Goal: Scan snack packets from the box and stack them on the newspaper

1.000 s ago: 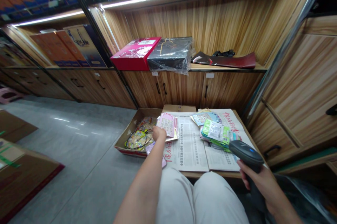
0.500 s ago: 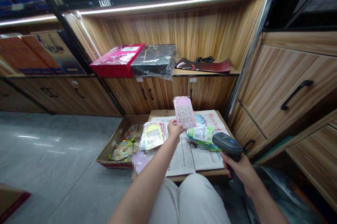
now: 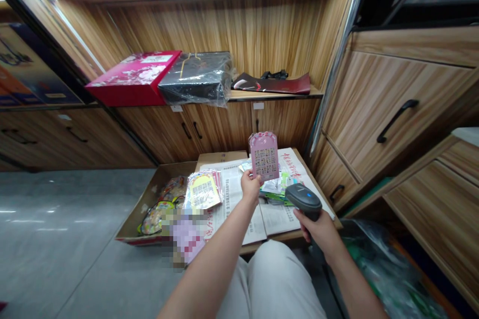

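Observation:
My left hand [image 3: 251, 188] pinches the lower left corner of a pink packaged card [image 3: 265, 157], held upright with rows of small pictures facing me. My right hand [image 3: 316, 226] is wrapped round the handle of a dark barcode scanner [image 3: 304, 200], which shows a small blue light on top. The scanner's head points toward the card's side of the newspaper. Behind and below the card lies a pile of green and white packets [image 3: 279, 186], partly hidden. Left of my forearm is a stack of yellow and pink packaged cards [image 3: 204, 191].
Newspaper [image 3: 239, 209] covers a low cardboard surface before my knees. At its left stands an open cardboard box [image 3: 129, 221] with colourful packets. On the shelf are a red box [image 3: 130, 79], a black wrapped box [image 3: 196, 79] and a dark red folded piece [image 3: 277, 85]. Plastic bags [image 3: 385, 264] lie right.
The camera view has shifted right and down. In my left hand the pink card has turned to stand more upright. The scanner, still in my right hand, is nearer the card.

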Motion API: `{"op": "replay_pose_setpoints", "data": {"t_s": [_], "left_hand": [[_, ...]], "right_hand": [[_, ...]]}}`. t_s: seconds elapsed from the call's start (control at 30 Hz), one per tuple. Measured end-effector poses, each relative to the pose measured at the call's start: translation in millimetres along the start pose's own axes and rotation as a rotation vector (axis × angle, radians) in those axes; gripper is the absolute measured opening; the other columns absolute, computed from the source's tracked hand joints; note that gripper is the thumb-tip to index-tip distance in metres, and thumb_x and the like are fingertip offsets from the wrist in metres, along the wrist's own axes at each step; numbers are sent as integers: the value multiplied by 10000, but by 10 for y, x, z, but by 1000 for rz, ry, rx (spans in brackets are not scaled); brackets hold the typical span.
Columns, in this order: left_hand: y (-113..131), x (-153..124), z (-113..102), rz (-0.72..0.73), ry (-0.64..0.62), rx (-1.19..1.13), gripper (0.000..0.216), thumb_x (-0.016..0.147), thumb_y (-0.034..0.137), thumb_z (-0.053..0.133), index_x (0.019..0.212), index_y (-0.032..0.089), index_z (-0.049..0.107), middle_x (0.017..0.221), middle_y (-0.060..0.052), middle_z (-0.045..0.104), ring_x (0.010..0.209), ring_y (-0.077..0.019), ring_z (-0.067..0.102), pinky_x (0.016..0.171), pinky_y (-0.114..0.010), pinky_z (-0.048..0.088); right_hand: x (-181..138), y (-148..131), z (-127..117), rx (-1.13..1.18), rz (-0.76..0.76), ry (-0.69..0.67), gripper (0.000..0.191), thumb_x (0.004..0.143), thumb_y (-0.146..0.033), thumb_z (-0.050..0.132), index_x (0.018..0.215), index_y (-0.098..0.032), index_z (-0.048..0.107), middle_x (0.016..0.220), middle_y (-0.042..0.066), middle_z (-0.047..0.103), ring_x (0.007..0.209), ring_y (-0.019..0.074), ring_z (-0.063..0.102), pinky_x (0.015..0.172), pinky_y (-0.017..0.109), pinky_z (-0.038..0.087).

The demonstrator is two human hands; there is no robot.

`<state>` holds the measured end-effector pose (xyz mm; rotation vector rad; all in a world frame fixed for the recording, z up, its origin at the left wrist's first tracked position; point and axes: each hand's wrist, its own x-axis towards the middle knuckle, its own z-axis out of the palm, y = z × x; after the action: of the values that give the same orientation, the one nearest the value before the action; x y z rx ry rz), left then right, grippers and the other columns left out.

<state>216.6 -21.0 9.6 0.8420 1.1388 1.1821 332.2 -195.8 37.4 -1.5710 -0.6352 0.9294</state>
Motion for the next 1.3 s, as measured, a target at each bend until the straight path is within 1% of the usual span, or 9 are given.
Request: {"op": "replay_pose_setpoints", "data": {"t_s": [0.1,0.3,0.5,0.77,0.9,1.1,1.3], "left_hand": [[-4,-12,23,-1,-12,-11,283,593,116,734,785,174,535,703,-5,641,653,-141,633,651,-295,550],[13,-47,43,7,-8,2,243,589,113,710,749,173,538,654,21,577,605,-110,580,627,-284,561],[35,-93,57,15,-37,-10,284,571,144,738,774,174,541,696,9,598,635,-118,597,620,-279,556],[24,-106,72,11,-39,0,272,570,135,716,778,172,546,667,23,573,613,-109,571,608,-268,546],[21,-117,77,9,-63,-4,256,588,136,704,783,178,544,693,9,596,637,-122,594,622,-278,549],[2,-141,104,14,-78,10,238,596,134,698,770,181,541,662,21,574,610,-115,577,609,-276,549],[8,-190,145,5,-91,4,247,604,137,703,786,179,542,705,5,612,647,-125,604,607,-267,547]], "right_hand": [[33,13,-13,-22,-1,9,337,626,-481,763,611,-195,585,375,-60,495,281,104,430,271,210,335],[58,15,-22,-38,11,20,353,635,-501,756,574,-198,584,381,-48,506,288,110,442,277,217,340],[60,-20,-3,-44,3,12,401,639,-500,764,494,-209,530,365,-49,478,291,101,426,294,217,335],[69,-8,14,-59,-2,17,414,641,-516,766,488,-207,537,359,-38,487,293,112,435,296,228,336],[67,-21,31,-42,2,15,400,623,-490,786,491,-212,530,348,-45,478,284,109,419,292,233,339],[77,-17,62,-13,23,39,367,607,-475,805,546,-207,561,366,-49,491,292,115,429,289,235,337],[99,28,60,2,-1,57,387,615,-500,794,544,-201,560,371,-53,485,304,111,424,305,233,335]]}}
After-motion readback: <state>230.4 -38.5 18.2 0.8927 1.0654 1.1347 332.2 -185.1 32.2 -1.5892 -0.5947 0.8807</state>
